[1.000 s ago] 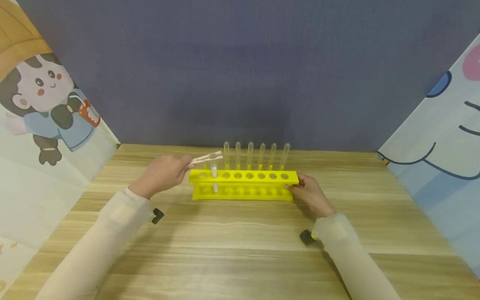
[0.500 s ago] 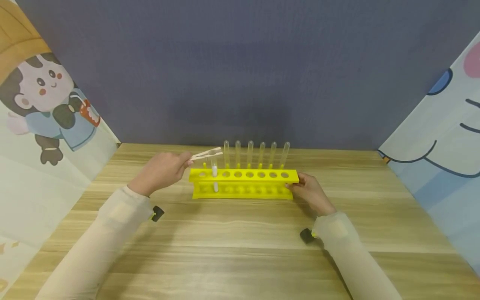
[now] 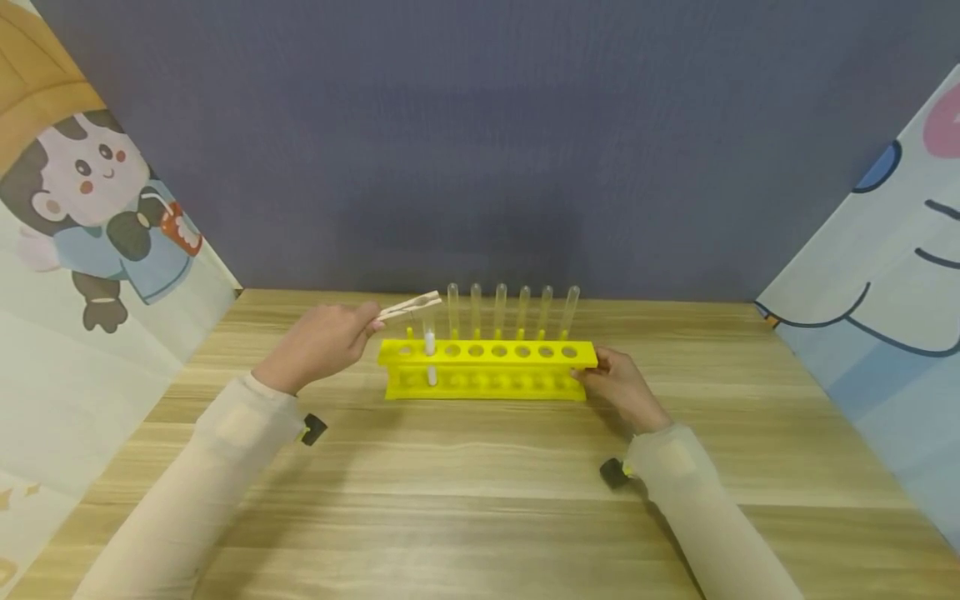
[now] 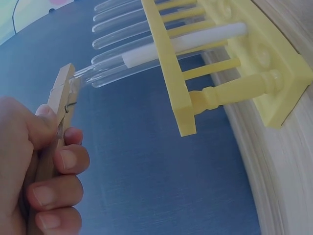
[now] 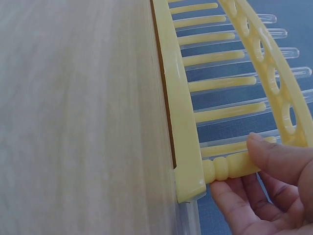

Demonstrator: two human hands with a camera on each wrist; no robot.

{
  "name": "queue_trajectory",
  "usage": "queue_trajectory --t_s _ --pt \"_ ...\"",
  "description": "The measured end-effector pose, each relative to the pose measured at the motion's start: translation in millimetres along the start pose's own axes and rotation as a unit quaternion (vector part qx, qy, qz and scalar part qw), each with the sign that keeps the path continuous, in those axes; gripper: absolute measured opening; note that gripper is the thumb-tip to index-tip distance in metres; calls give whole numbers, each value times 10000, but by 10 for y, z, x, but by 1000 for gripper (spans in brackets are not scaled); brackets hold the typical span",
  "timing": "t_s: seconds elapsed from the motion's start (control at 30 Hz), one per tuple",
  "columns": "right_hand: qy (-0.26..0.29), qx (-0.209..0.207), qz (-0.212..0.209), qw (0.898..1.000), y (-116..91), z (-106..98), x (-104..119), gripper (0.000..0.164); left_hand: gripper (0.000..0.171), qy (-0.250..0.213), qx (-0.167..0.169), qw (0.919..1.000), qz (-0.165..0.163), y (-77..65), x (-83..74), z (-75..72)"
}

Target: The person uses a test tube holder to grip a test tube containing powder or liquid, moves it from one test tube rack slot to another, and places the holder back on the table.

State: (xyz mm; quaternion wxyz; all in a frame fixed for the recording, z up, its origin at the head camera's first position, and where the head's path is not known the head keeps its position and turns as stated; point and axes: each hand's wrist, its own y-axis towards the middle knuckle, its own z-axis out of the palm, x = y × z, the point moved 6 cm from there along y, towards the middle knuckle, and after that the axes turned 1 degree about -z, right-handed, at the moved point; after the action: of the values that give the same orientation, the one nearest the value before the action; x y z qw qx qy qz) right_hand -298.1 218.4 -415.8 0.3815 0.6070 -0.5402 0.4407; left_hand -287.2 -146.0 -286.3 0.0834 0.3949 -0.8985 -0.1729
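In my left hand point(image 3: 318, 346) I grip a wooden test tube clamp point(image 3: 408, 307), fingers curled round its handles. The clamp's tips are at the mouth of a clear test tube point(image 4: 107, 63) with white contents; whether they are tight on the glass I cannot tell. That tube stands upright in the second hole from the left of a yellow test tube rack point(image 3: 487, 353). My right hand point(image 3: 618, 385) holds the rack's right end, thumb and fingers round its turned post point(image 5: 230, 166).
Several clear test tubes point(image 3: 501, 308) stand upside down on pegs along the rack's back. The leftmost peg point(image 3: 409, 332) is bare. A dark blue panel point(image 3: 480, 150) rises behind the wooden table point(image 3: 480, 500), with printed cartoon panels at both sides.
The clamp's tips have risen slightly and drawn a little left, and its arms look closer together. My right hand and the rack have stayed in place.
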Motion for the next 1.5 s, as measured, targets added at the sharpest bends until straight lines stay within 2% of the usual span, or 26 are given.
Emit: queue_trajectory --t_s 0.13,0.43,0.77,0.93,1.1,1.5 --pt "-20 8 -4 10000 -2 5 0 41 23 0 7 10000 -27 -24 10 4" --pt "30 46 65 10000 -6 3 -22 42 20 -88 242 9994 -214 -74 48 33" --pt "-50 34 49 10000 -8 -3 -5 42 21 -131 -6 9995 -298 -112 101 35" --pt "-88 27 68 9999 -3 -4 -14 43 17 -234 85 9980 -589 -167 171 79" --pt "-73 -6 33 10000 8 5 -27 41 15 -478 403 9932 -977 -245 260 153" --pt "-75 3 -23 10000 -23 7 -2 39 18 -603 641 9863 -1396 -377 363 234"
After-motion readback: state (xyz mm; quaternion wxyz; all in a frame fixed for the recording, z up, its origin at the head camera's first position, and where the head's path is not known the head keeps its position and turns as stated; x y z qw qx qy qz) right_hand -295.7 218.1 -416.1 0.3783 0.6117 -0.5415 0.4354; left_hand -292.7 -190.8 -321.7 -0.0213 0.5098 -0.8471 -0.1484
